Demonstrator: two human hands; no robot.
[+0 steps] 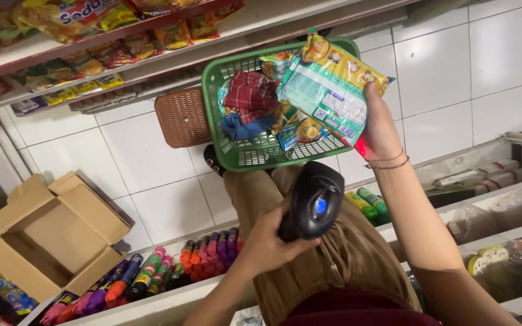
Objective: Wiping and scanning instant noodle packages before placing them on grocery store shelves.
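Held nearest the camera, a black barcode scanner (311,202) is gripped shut in the left hand (268,244) and aimed up at a green-and-yellow snack packet (328,84), on which the right hand (379,130) is clamped, just above the far green basket (219,78). Scanning appears to be the step in hand, a red glow being seen on the right palm. Next, the packet's code would need to be turned squarely toward the scanner.
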